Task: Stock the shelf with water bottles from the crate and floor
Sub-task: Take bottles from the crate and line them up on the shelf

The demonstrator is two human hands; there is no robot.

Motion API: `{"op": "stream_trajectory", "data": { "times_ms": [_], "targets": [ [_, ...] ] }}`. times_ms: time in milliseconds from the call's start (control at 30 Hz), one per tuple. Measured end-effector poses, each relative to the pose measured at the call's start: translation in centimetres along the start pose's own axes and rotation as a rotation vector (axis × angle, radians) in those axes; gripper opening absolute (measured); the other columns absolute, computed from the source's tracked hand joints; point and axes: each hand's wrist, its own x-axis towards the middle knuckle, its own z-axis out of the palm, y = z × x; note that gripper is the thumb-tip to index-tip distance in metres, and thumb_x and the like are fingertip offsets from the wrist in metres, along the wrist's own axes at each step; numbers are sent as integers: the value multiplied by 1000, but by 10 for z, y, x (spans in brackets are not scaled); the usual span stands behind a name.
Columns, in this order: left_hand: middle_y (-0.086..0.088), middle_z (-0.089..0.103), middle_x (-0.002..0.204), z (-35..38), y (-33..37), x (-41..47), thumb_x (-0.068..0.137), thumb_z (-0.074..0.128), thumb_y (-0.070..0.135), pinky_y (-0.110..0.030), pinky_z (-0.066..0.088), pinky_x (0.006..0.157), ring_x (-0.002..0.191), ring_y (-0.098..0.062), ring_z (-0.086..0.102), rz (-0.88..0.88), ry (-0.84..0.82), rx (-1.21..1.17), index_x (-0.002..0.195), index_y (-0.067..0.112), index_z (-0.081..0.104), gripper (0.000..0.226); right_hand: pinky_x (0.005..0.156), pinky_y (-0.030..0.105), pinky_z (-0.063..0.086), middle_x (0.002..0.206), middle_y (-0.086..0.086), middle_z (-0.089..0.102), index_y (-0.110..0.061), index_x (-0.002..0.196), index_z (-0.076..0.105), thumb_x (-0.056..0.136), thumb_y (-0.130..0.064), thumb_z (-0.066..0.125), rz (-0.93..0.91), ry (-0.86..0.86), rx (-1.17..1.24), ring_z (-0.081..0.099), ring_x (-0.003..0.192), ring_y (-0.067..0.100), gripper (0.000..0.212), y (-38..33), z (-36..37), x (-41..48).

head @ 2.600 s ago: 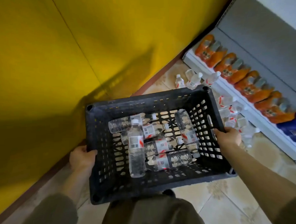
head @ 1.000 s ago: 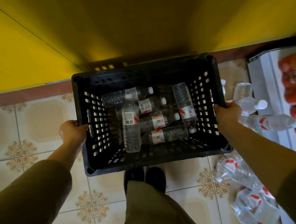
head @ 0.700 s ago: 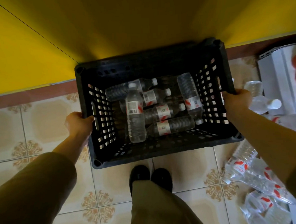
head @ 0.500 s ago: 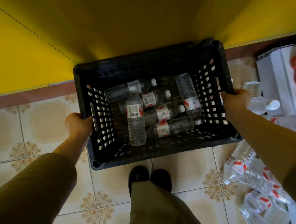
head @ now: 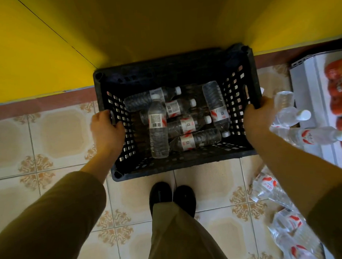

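your left hand (head: 106,129) and right hand (head: 258,118) each grip a side wall of the black crate (head: 176,71), mid-frame by the yellow wall. six water bottles (head: 158,129) lie inside it. more loose bottles (head: 286,224) lie on the tiles at lower right, white shelf (head: 310,89) at right edge.

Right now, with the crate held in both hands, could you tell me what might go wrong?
1. Loose bottles lie on the floor by the right foot; a step that way could land on one and slip.
2. The bottles in the crate lie loose and crossed, so tilting it may shift the load against the left hand or right hand.
3. Lowering the crate rightward could crush the bottles beside the shelf.
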Motion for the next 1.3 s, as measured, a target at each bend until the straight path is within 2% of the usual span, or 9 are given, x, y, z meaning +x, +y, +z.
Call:
{"op": "stream_trajectory", "data": {
  "times_ms": [67, 233, 367, 500, 633, 767, 900, 1133, 1300],
  "targets": [
    [-21, 55, 123, 9, 12, -12, 88, 56, 11, -38, 42, 90, 113, -37, 52, 42, -88, -57, 122, 0, 52, 36, 84, 22, 41, 119, 14, 59, -3, 121, 52, 92, -7, 47, 3, -94, 71, 56, 112, 26, 29, -7, 17, -27],
    [-14, 59, 124, 75, 4, -6, 80, 69, 20, -34, 47, 85, 111, -32, 58, -125, -409, -200, 127, 2, 49, 54, 89, 40, 48, 100, 11, 57, -12, 103, 58, 95, -13, 45, 145, -637, 142, 54, 93, 24, 15, 8, 106, -65],
    [-16, 49, 135, 127, -14, 14, 71, 78, 29, -39, 44, 99, 125, -33, 47, -174, -464, -203, 134, 3, 35, 81, 73, 31, 48, 83, 3, 52, -10, 112, 55, 100, -25, 33, 226, -764, 177, 53, 82, 20, 30, 19, 168, -62],
    [-10, 41, 140, 159, -15, 22, 69, 80, 22, -22, 37, 91, 129, -25, 42, -193, -488, -320, 136, 4, 21, 91, 99, 42, 46, 127, 13, 56, -11, 135, 43, 102, -31, 29, 353, -789, 261, 55, 115, 29, 42, 27, 202, -49],
    [-11, 54, 126, 158, -22, 29, 64, 81, 15, -30, 46, 88, 117, -27, 54, -203, -468, -408, 131, 5, 35, 82, 71, 31, 52, 120, 11, 60, -10, 133, 47, 102, -33, 29, 458, -830, 369, 61, 98, 21, 43, 28, 201, -49],
    [-12, 66, 104, 120, -14, 12, 70, 68, 0, -38, 54, 85, 100, -26, 64, -106, -613, -563, 106, 15, 59, 40, 70, 30, 53, 94, 5, 65, -8, 119, 59, 97, -27, 42, 397, -842, 430, 62, 81, 17, 33, 13, 166, -57],
    [-16, 64, 107, 64, 16, -24, 69, 62, 1, -44, 53, 87, 101, -30, 63, -111, -830, -825, 117, 8, 56, 49, 62, 30, 50, 72, 1, 66, -15, 83, 63, 94, -22, 47, 372, -904, 525, 62, 68, 15, 20, -19, 106, -78],
    [-23, 57, 118, -49, 82, -84, 72, 58, -1, -51, 48, 94, 112, -37, 57, -20, -1050, -864, 128, 11, 47, 59, 73, 27, 50, 92, 3, 65, -12, 113, 57, 93, -25, 46, 294, -1168, 549, 62, 83, 16, 26, -98, -35, -116],
    [-8, 64, 115, -139, 141, -126, 71, 62, -3, -42, 52, 90, 108, -26, 62, 172, -1105, -747, 128, 20, 47, 63, 83, 30, 53, 104, -1, 67, -18, 119, 57, 93, -26, 52, 124, -1190, 449, 64, 94, 16, 27, -156, -144, -152]
  ]
}}
